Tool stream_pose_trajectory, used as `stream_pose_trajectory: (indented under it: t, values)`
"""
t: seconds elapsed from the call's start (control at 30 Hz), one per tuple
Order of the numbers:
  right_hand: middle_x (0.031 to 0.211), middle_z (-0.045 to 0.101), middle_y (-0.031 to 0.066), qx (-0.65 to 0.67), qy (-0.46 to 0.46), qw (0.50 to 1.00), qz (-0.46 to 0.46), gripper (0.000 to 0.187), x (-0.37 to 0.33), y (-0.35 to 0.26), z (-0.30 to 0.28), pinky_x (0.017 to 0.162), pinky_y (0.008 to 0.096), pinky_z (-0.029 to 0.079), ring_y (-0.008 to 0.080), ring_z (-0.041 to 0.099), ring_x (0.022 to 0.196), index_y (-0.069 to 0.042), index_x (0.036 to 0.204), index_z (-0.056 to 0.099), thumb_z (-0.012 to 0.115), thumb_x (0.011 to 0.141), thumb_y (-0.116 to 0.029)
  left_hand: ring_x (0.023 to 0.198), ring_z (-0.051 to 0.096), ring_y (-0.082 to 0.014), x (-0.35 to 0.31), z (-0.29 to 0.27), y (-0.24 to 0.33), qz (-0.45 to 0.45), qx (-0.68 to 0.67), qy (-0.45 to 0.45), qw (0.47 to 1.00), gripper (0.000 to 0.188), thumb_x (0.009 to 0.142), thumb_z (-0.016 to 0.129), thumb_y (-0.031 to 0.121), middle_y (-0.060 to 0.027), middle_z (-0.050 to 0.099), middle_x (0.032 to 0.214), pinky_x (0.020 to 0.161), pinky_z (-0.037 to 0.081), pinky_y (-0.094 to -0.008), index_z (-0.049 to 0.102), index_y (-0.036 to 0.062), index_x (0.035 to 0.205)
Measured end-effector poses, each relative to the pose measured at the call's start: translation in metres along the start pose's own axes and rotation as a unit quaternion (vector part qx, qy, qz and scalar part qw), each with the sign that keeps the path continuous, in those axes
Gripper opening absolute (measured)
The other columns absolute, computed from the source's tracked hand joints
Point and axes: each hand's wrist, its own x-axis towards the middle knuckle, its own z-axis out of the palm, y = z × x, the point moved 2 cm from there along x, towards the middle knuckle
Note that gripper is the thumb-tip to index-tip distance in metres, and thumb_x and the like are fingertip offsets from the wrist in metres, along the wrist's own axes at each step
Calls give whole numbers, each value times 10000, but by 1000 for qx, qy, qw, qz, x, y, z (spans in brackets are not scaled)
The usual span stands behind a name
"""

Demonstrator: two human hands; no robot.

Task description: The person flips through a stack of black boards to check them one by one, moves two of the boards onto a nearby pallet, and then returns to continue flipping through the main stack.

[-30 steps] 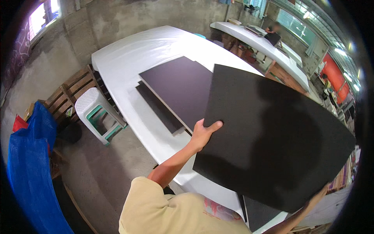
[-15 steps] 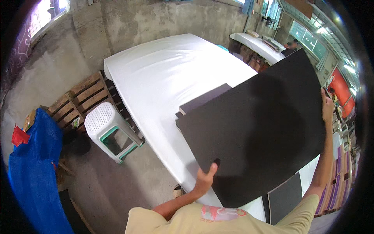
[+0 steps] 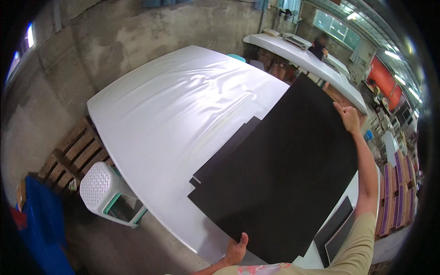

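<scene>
A large flat black board (image 3: pixel 284 169) with a notched corner is tilted above the white-covered table (image 3: pixel 151 110). At its near left edge, my left hand (image 3: pixel 236 250) grips it with the thumb on top; the fingers are hidden beneath. My right hand (image 3: pixel 349 120) holds the far right edge, arm stretched out. From under the board's left side another dark sheet (image 3: pixel 229 149) shows, resting on the table. More dark panels (image 3: pixel 333 224) lie at the table's near right, beside my right forearm.
A white plastic stool (image 3: pixel 98 185) with green edges stands left of the table, next to a wooden pallet (image 3: pixel 75 151) and blue sheeting (image 3: pixel 43 224). A second white-covered table (image 3: pixel 293 50) is at the back, with a person (image 3: pixel 318 46) beside it. Stacked brown-and-purple pieces (image 3: pixel 396 197) stand at right.
The board has come down closer to the table and swung round, its far end shifting left. Both hands still hold its edges. My view has turned to the right.
</scene>
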Motion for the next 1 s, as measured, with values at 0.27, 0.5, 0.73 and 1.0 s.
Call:
stream_pose_trajectory:
  t: [0.27, 0.5, 0.73, 1.0]
  values:
    - [558, 568, 229, -3, -110, 992, 68, 783, -5, 23, 153, 616, 415, 462, 337, 604, 574, 54, 566, 610, 459, 777, -684, 1055, 493, -229, 26, -12, -50, -101, -12, -96, 990, 523, 855, 604, 313, -114, 525, 1147, 912, 379, -336, 428, -22, 1216]
    - [572, 578, 232, 86, -184, 967, 154, 830, -29, 41, 215, 605, 412, 456, 327, 610, 584, 87, 582, 605, 454, 761, -709, 1141, 420, -231, 23, -22, -50, -121, -61, -104, 985, 717, 750, 702, 267, -129, 429, 1232, 954, 351, -371, 313, 11, 1296]
    - [665, 632, 200, 72, -169, 974, 132, 830, -19, 25, 171, 646, 406, 485, 322, 639, 672, 35, 634, 650, 440, 720, -763, 1174, 396, -226, 12, -25, -46, -105, -98, -42, 989, 927, 625, 773, 353, -123, 390, 1276, 970, 337, -390, 263, 36, 1331]
    - [1226, 534, 114, 64, -234, 951, 194, 614, -60, 18, 204, 962, 574, 286, 281, 488, 1153, -182, 1163, 585, 408, 815, -657, 1101, 466, -190, -8, -24, -30, -157, -102, -73, 980, 735, 722, 703, 335, -116, 472, 1202, 944, 369, -359, 343, 28, 1284]
